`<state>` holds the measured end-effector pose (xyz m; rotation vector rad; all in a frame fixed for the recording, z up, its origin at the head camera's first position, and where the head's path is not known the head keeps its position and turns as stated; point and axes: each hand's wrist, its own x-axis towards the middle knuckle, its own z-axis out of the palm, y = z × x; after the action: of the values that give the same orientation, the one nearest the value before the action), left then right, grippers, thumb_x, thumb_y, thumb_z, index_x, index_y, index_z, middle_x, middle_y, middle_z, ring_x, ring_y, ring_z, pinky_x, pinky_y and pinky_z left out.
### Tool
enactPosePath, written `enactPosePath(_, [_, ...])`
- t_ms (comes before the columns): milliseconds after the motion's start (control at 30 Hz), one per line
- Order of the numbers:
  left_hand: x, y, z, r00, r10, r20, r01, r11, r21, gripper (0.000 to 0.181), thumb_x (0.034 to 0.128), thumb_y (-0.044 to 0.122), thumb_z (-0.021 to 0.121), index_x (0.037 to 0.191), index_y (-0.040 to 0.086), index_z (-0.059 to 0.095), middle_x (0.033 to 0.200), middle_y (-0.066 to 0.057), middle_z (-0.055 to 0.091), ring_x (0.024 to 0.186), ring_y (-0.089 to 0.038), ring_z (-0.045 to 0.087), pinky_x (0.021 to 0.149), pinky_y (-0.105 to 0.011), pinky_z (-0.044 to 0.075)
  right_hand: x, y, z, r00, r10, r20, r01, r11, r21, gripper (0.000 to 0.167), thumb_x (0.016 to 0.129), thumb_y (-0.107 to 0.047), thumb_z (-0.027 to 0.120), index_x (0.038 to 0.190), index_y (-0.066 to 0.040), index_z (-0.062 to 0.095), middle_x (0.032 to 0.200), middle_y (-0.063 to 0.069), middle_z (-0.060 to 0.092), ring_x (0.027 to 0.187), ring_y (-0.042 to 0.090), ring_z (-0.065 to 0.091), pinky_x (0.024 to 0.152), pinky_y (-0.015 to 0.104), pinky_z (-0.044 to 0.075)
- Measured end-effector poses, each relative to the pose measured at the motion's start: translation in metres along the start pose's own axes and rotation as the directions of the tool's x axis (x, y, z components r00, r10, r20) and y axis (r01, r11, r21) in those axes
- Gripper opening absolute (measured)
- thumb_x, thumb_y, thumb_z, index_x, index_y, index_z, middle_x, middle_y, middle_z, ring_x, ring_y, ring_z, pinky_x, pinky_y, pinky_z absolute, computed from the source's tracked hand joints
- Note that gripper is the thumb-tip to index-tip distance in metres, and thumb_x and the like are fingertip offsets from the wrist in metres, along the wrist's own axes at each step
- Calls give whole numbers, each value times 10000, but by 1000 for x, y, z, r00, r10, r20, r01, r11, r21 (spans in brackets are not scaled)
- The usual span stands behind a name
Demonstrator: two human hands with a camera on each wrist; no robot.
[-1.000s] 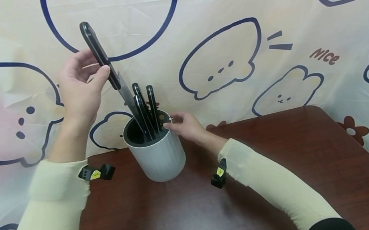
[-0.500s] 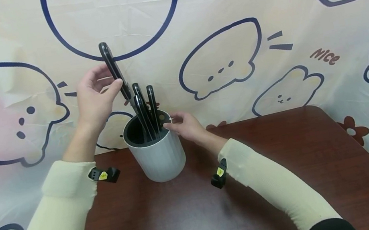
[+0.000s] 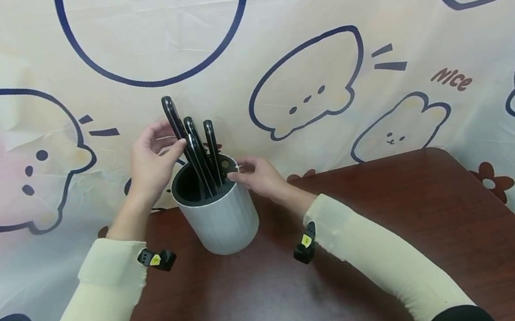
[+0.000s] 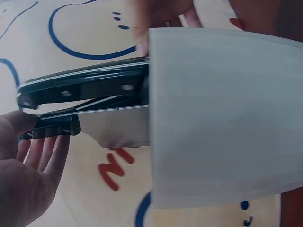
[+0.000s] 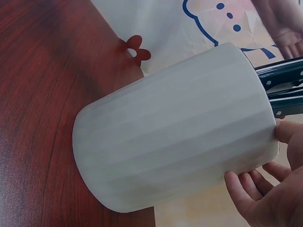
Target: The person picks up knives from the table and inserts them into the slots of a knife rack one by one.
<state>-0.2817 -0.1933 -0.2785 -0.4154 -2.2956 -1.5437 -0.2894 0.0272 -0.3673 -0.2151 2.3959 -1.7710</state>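
A white ribbed knife holder [image 3: 221, 226] stands upright on the brown table, its dark inside showing at the top. My left hand [image 3: 149, 161] pinches the black handle of a kitchen knife [image 3: 171, 112] between thumb and fingers. In the left wrist view part of its broad blade [image 4: 113, 126] shows above the rim, and the rest is hidden inside the holder. Other black-handled knives [image 3: 212, 142] stand in the holder, close beside it. My right hand [image 3: 262, 176] grips the holder's rim at the right, thumb on the edge and fingers against the outer wall, clearer in the right wrist view.
The brown table [image 3: 355, 257] reaches forward and right from the holder, with a rounded far right corner. Right behind it hangs a pale cloth [image 3: 292, 1] with cartoon outlines. Each wrist wears a small black camera [image 3: 305, 251].
My left hand has moved down and to the right with the knife, whose blade has sunk deeper into the holder and whose handle is more upright. My right hand has stayed on the rim.
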Motion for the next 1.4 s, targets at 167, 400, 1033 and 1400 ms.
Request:
enactPosePath(167, [-7,-13,5,999,-51,16,51,999,13,433,989,71,651,1399,20,523,1313,-133,586,1157,-199,616,990,-272,525,0,0,1,1000,-5,0,5,1000,9,544,973,-276,714,1454,-93,537,1334,125,617,1165,262,630,958,393,568])
enactPosePath(400, [-14,-28,10,994,-102,45,102,995,4,440,1003,70,626,1418,10,494,1345,-156,566,1191,-250,603,1066,-422,490,-1,0,2,1000,5,-3,-5,1000,17,560,969,-285,719,1464,-104,530,1360,121,606,1175,262,632,964,390,564])
enactPosePath(1033, [-17,-45,16,989,-134,60,132,990,40,467,1020,86,606,1452,2,451,1379,-175,551,1244,-294,588,1073,-454,480,1,1,1,1000,1,-9,-1,1000,2,575,969,-323,714,1474,-126,522,1369,101,602,1202,248,617,979,378,555])
enactPosePath(1400, [-19,-41,16,985,-154,76,153,988,28,467,1023,95,601,1458,9,455,1380,-177,563,1239,-294,589,1065,-438,489,0,2,1,1000,-7,-15,6,1000,-6,561,973,-307,711,1468,-114,530,1366,107,606,1210,253,613,965,382,563])
